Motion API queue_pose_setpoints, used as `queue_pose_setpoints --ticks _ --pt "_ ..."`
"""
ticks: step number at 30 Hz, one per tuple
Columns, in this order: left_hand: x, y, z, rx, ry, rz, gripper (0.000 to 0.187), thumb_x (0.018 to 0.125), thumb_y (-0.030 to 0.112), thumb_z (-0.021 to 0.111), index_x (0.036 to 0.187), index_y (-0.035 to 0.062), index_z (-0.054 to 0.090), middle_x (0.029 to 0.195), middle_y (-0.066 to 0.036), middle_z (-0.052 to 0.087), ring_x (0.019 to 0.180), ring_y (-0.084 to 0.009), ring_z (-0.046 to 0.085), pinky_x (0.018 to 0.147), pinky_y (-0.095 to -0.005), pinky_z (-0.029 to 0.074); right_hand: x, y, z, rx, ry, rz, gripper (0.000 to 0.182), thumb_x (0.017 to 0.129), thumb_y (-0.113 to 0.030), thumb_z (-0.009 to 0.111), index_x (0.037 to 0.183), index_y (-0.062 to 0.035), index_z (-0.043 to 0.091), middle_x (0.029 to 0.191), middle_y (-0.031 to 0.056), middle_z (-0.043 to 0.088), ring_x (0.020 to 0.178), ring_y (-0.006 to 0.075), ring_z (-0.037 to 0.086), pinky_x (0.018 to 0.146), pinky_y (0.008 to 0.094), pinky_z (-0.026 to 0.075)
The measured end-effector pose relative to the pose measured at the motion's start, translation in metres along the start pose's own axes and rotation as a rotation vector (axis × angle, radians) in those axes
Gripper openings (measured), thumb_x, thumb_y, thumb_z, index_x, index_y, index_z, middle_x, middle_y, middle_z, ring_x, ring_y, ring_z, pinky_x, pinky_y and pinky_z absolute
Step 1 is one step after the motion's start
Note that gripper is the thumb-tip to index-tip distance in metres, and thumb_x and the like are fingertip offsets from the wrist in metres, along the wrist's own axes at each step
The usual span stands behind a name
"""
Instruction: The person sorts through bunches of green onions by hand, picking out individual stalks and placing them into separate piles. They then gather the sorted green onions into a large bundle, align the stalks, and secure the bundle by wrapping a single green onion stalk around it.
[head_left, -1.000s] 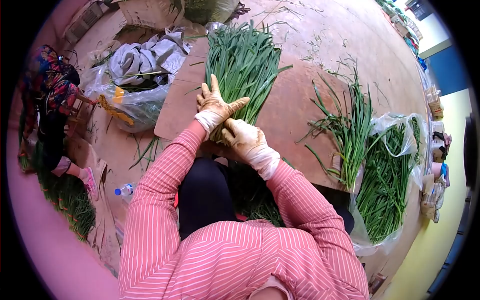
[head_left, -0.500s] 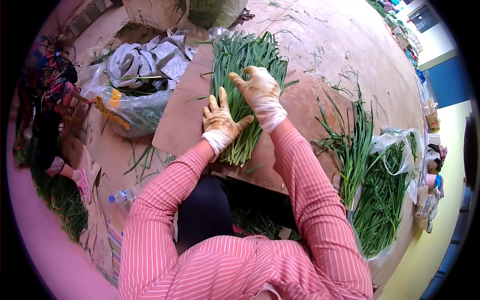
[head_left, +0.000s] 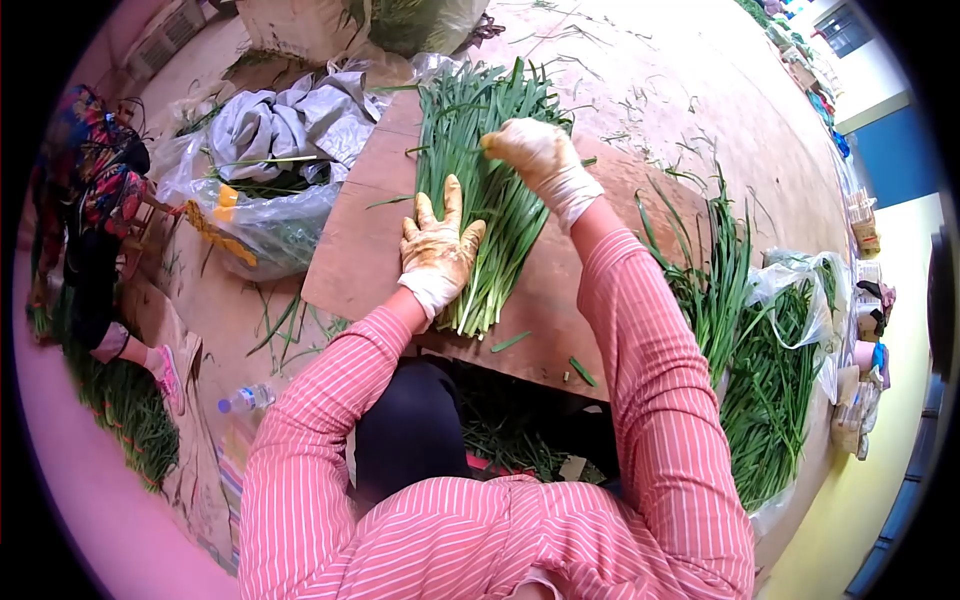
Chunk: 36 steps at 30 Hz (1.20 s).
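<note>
**Gloved hands apparently straightening long green leaves on a board**

The pale floor (head_left: 690, 60) is stretching beyond the board, with another person (head_left: 100, 200) sitting at the left. The brown board (head_left: 345, 240) is supporting the main leaf bundle (head_left: 505, 245) near its middle, stem ends facing the wearer, and a looser pile (head_left: 722, 270) at its right side. A filled plastic bag (head_left: 800, 295) is standing just beyond that pile. The left hand (head_left: 438, 250) is resting on the bundle, fingers spread. The right hand (head_left: 540, 160) is hovering at the leafy part, fingers curling inward; whether they are pinching a leaf, I cannot tell. Aligning seems to be in hand, the next move calling for light left-palm pressure. Small green scraps (head_left: 583, 372) are lying by the near edge.
</note>
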<state>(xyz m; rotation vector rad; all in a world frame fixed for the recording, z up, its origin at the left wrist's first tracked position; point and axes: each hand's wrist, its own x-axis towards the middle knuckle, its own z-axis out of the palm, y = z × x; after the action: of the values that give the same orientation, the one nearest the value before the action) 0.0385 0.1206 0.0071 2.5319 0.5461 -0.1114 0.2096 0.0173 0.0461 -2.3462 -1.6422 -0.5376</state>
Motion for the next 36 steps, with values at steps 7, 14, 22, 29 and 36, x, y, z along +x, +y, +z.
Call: queue_pose_setpoints --ticks 7,14,22,29,36 --pt "-0.001 -0.002 0.000 -0.004 0.029 0.019 0.081 0.086 0.064 0.041 0.147 0.0281 0.002 0.146 -0.029 0.016 0.125 -0.0555 0.027 0.102 -0.0560 0.026 -0.045 -0.003 -0.081 0.150 0.423 0.249 0.012 0.075 -0.014 0.068 0.087 -0.0110 0.066 0.072 0.0084 0.060 0.067 0.0256 0.060 0.061 0.0341 0.049" --pt "-0.006 0.001 -0.007 -0.085 0.085 0.115 0.118 0.063 0.078 0.058 0.148 0.0171 0.003 0.144 -0.034 0.015 0.131 -0.0522 0.021 0.106 -0.0537 0.022 -0.253 -0.188 -0.097 0.490 -0.097 0.500 0.021 0.076 -0.012 0.068 0.097 -0.0085 0.065 0.073 0.0078 0.059 0.067 0.0253 0.059 0.061 0.0348 0.049" --pt "-0.006 0.001 -0.023 -0.030 0.499 0.412 0.087 0.077 0.060 0.062 0.135 0.0000 0.038 0.134 -0.026 0.039 0.128 -0.0376 0.032 0.106 -0.0431 0.025 -0.343 -0.189 -0.185 -0.108 0.314 1.057 0.014 0.081 -0.015 0.066 0.093 -0.0090 0.067 0.079 0.0102 0.062 0.071 0.0281 0.061 0.062 0.0356 0.050" --pt "-0.121 0.116 -0.028 -0.949 -0.308 0.430 0.032 0.090 0.033 0.058 0.104 0.0043 0.065 0.097 -0.004 0.066 0.088 -0.0094 0.059 0.080 -0.0231 0.046 -0.389 -0.103 -0.171 -0.260 -0.240 1.558 0.096 0.064 -0.061 0.070 0.132 0.0018 0.042 0.107 0.0190 0.060 0.094 0.0302 0.060 0.081 0.0377 0.048" --pt "-0.106 0.112 0.036 -0.901 -0.575 0.318 0.034 0.092 0.034 0.055 0.105 0.0032 0.063 0.095 -0.004 0.067 0.085 -0.0123 0.062 0.078 -0.0262 0.047 -0.361 -0.075 -0.141 -0.181 -0.279 1.651 0.100 0.056 -0.058 0.077 0.128 0.0024 0.043 0.103 0.0178 0.063 0.093 0.0283 0.063 0.079 0.0375 0.050"
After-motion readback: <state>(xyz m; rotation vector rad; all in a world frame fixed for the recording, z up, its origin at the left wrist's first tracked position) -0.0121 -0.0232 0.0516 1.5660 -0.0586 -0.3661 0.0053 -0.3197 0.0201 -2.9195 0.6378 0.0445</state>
